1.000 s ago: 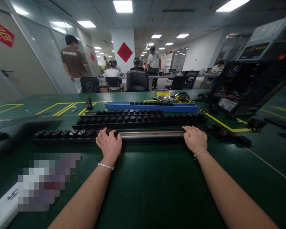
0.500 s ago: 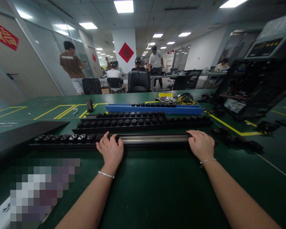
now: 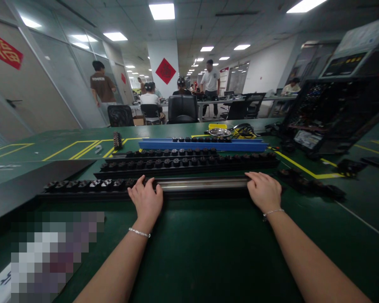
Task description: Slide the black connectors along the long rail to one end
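Observation:
A long black rail (image 3: 205, 193) with a bare metal strip (image 3: 205, 184) along its middle lies crosswise before me on the green table. My left hand (image 3: 146, 198) grips it left of the strip, fingers spaced and curled over the top. At the strip's right end, my right hand (image 3: 264, 191) is closed over the rail, its fingers close together. A row of dark round-topped parts (image 3: 94, 184) sits on the rail's left stretch, reaching up to my left hand. Both palms hide the rail beneath them.
Behind are another black rail (image 3: 189, 169) with similar parts and a blue channel (image 3: 202, 145). A metal dish (image 3: 219, 132) stands farther back. Right are loose dark parts (image 3: 312, 185) and an open computer case (image 3: 328, 113). A dark panel (image 3: 50, 181) lies left. People are across the room.
Both hands stay on the rail in nearly the same places. The view shifts slightly. In the background, a person in a brown shirt has moved rightward.

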Available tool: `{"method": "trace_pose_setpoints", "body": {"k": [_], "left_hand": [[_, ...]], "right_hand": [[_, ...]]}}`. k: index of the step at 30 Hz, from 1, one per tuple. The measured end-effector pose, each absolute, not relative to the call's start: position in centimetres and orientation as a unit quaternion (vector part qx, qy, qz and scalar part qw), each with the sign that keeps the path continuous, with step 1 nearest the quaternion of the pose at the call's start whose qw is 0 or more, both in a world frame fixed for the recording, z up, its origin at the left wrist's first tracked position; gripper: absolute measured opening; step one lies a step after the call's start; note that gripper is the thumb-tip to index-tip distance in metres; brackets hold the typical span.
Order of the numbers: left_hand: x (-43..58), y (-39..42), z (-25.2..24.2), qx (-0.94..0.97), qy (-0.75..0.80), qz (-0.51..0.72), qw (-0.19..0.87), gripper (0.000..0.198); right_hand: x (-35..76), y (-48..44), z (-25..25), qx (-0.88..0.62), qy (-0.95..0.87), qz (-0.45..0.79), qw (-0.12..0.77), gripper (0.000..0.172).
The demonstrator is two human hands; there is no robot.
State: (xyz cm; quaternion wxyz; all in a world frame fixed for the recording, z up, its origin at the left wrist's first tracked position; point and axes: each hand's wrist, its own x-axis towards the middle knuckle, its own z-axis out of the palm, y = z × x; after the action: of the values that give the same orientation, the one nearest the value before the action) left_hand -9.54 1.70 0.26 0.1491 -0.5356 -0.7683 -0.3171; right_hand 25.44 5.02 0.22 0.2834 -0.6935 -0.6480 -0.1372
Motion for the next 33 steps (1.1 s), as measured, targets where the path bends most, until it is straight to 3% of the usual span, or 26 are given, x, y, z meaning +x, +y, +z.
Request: {"method": "trace_pose_setpoints", "body": {"k": [33], "left_hand": [[-8.85,1.78,0.0,-0.602,-0.717,-0.32,0.145,0.036]], "right_hand": [[25.32,4.88,0.07,-0.686,-0.642,-0.142,0.311,0.038]]}}
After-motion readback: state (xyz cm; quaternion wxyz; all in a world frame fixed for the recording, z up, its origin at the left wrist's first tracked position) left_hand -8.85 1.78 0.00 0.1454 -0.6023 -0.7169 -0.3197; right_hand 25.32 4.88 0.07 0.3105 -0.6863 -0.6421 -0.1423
